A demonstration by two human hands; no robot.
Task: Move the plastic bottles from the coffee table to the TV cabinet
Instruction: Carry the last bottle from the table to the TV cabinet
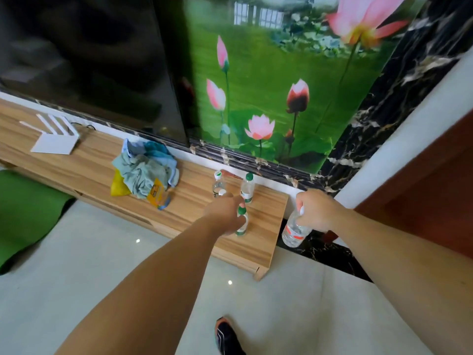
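I stand at the right end of the TV cabinet [84,172], its wood-grain top running under the dark television [84,62] and the lotus mural [276,98], with pale glossy floor tiles [281,298] below. Farther left on the top lie a white router [55,142] and a heap of cloths [144,171], so I keep to the bare right end. Two bottles [247,187] already stand near the wall there. My left hand [226,213] is wrapped around a green-capped bottle [241,222], setting it upright in front of them, I think. My right hand [316,210] grips a red-labelled bottle [294,231] by the neck, hanging just past the cabinet's end, waiting its turn.
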